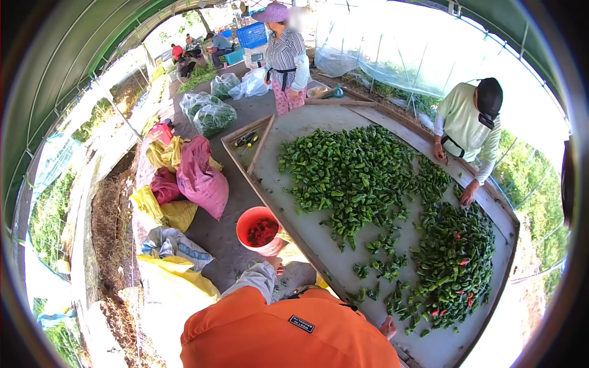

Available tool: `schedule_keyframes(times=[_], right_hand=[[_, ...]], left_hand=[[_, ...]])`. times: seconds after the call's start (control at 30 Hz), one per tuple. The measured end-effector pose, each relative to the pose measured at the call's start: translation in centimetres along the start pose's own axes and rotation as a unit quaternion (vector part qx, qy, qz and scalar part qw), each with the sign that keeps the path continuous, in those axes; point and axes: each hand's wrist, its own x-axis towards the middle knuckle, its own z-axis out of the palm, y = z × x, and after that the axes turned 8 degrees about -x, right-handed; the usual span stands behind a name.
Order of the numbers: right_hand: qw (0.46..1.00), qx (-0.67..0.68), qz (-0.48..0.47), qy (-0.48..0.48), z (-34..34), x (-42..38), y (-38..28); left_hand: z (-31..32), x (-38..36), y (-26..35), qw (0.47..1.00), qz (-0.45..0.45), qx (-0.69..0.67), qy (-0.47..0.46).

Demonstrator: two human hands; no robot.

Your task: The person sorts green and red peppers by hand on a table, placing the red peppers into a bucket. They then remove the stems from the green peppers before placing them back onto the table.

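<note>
My left hand [275, 265], at the end of a pale grey sleeve, is low beside a red bucket [250, 223] with dark red contents that look like peppers. Its fingers are too small and partly hidden to judge. Over the table's near edge, my right hand [388, 328] shows only in part past my orange shirt. Its fingers look curled, and anything in them is hidden. Close by on the grey tabletop [362, 245] are loose green peppers [396, 300] and a heap of green peppers [460, 257] with several red ones. A larger green pepper heap [350, 175] lies farther back.
Across the table, a person [469, 122] in pale green reaches to the heap. Another person [286, 61] in a purple hat stands at the far end. Pink sacks [201, 175], yellow sacks [184, 285] and filled clear bags [211, 116] line the left floor. A wooden rim [276, 208] borders the table.
</note>
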Motion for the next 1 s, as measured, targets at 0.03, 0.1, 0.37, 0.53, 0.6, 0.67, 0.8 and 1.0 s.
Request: schedule_keyframes(times=[0.03, 0.1, 0.37, 0.53, 0.6, 0.67, 0.8, 1.0], right_hand=[[1.000, -0.003, -0.004, -0.008, -0.1, -0.1, -0.1], [1.000, 0.012, -0.013, -0.018, -0.1, 0.0, 0.2], [0.994, 0.092, -0.017, -0.056, -2.1, 1.1, 2.5], [0.993, -0.024, -0.114, 0.038, -5.6, -0.3, 1.2], [0.988, -0.054, -0.132, 0.051, -6.2, -0.2, 2.3], [0.988, -0.060, -0.134, 0.043, -6.2, -0.4, 3.0], [0.986, -0.127, -0.112, 0.001, -5.6, -0.5, 2.5], [0.977, -0.213, 0.000, -0.010, -6.7, -1.2, -0.6]], left_hand=[[0.0, -1.1, 0.3, 1.000, 0.000, 0.003, 0.003], [0.3, -2.7, 0.8, 1.000, 0.000, 0.007, 0.008], [2.2, -5.5, -0.1, 1.000, 0.012, 0.012, -0.010], [3.2, -6.6, -1.6, 0.999, 0.038, 0.030, -0.010], [3.8, -7.2, -2.1, 0.999, 0.045, 0.029, -0.008], [3.8, -8.2, -2.8, 0.999, 0.044, 0.015, -0.012], [2.0, -7.0, -3.0, 0.982, 0.058, -0.105, -0.146], [8.7, -20.3, 1.2, 0.955, 0.281, 0.080, -0.046]])
